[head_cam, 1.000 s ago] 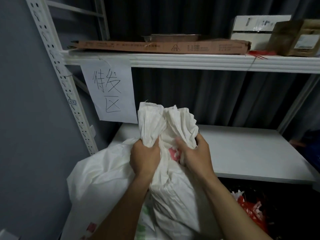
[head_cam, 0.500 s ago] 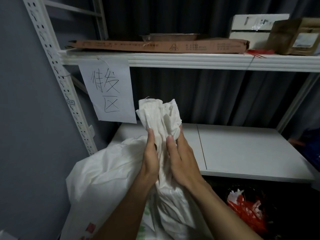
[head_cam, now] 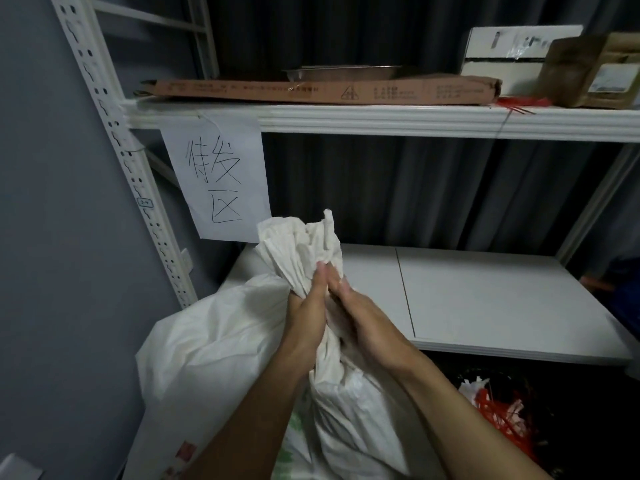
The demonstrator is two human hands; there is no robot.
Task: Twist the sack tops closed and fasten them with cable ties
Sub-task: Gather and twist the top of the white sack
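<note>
A grey wall (head_cam: 52,237) stands left of a white metal rack (head_cam: 116,133). A dark curtain (head_cam: 415,192) hangs behind it. A handwritten paper sign (head_cam: 221,181) hangs from the upper shelf (head_cam: 381,120), which carries cardboard boxes (head_cam: 311,93). The light is dim.

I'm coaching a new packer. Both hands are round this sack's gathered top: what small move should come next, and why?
Probably twist the sack top tight. The left hand and right hand hold its neck bunched, but the cloth above them flares loose, and nothing ties it yet.
</note>
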